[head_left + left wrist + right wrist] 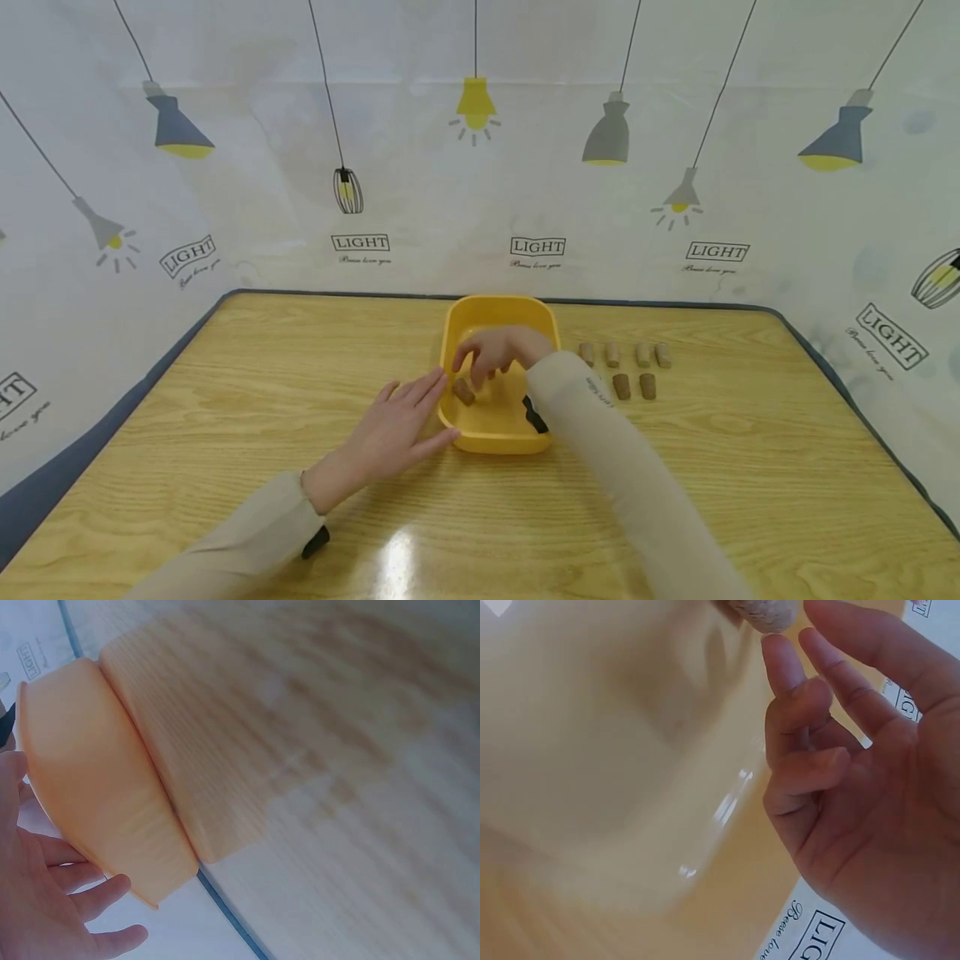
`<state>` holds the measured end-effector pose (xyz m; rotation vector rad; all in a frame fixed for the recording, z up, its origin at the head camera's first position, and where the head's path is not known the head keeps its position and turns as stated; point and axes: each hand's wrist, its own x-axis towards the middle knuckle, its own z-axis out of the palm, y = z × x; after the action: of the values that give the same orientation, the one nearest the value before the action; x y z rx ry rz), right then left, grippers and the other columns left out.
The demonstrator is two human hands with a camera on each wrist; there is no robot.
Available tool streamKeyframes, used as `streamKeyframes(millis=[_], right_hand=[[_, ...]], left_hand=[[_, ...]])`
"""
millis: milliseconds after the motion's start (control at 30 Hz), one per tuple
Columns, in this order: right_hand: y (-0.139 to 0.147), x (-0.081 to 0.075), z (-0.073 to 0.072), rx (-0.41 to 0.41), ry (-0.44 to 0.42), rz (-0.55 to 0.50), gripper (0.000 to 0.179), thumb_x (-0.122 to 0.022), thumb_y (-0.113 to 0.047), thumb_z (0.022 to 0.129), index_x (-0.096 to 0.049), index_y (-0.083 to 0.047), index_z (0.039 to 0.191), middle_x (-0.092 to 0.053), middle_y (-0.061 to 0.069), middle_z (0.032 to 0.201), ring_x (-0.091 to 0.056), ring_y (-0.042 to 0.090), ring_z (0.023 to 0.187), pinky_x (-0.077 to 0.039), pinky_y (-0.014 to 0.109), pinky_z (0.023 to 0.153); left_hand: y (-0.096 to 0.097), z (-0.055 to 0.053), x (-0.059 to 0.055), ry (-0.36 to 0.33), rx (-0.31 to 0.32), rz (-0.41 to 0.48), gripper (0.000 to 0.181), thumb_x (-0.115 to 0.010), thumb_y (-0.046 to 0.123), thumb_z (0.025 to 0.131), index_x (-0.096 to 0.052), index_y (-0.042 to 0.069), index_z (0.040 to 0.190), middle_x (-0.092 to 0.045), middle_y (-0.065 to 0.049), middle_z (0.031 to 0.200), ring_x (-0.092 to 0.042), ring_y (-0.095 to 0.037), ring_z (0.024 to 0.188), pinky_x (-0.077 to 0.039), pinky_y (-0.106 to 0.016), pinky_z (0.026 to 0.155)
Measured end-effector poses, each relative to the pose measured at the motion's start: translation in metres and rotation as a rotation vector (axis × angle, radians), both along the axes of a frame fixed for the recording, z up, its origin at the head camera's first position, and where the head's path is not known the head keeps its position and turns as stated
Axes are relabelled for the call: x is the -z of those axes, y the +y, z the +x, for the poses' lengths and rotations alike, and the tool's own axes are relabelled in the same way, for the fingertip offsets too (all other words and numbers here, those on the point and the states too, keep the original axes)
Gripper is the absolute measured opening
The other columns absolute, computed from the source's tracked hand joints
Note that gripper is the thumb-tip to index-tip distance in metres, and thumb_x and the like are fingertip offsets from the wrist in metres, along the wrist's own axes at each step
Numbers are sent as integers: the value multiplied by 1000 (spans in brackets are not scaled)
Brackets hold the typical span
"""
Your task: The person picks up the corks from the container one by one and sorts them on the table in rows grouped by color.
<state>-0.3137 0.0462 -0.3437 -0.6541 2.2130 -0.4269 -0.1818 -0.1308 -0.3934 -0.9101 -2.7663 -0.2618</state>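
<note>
A yellow plastic basin (498, 444) sits on the wooden table. My left hand (392, 429) rests on the basin's left rim and near corner, fingers straight and thumb spread; the left wrist view shows those fingers along the basin's outer wall (112, 772). Inside the basin, my right hand (497, 348) reaches down with loosely bent fingers over a brown cork stopper (463, 392), which lies tilted on the bottom. In the right wrist view, one fingertip (782, 660) is right at the end of the cork (769, 611), with the thumb just beside it.
Right of the basin, several cork stoppers stand in a back row (642, 355), with two darker corks (622, 387) in front, partly beside the right sleeve (600, 425). A printed lamp-pattern backdrop (480, 192) rises behind the table's dark edge.
</note>
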Motion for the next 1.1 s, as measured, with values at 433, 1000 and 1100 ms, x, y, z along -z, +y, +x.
streamKeyframes(millis=[433,1000,1100], right_hand=[[-1,14,2,16,-46,-8,44,-63,-2,74,-52,-20,113,-44,1,66,-34,11,52,-26,20,46],[0,18,-1,4,-44,2,34,-66,-13,78,-52,-18,108,-52,2,84,-44,15,66,-37,24,58],[2,13,-1,-2,-22,10,31,-66,-15,79,-53,-18,107,-54,2,89,-47,16,71,-39,27,63]], left_hand=[[1,0,-2,9,-8,-5,74,-38,56,87,-33,1,135,-31,-11,138,-34,-24,121,-25,-51,94],[1,0,-1,19,0,-3,73,-38,55,87,-33,1,135,-32,-11,138,-33,-23,122,-26,-50,93],[0,1,-1,13,2,1,73,-38,55,87,-34,0,135,-31,-11,138,-33,-23,122,-26,-49,93]])
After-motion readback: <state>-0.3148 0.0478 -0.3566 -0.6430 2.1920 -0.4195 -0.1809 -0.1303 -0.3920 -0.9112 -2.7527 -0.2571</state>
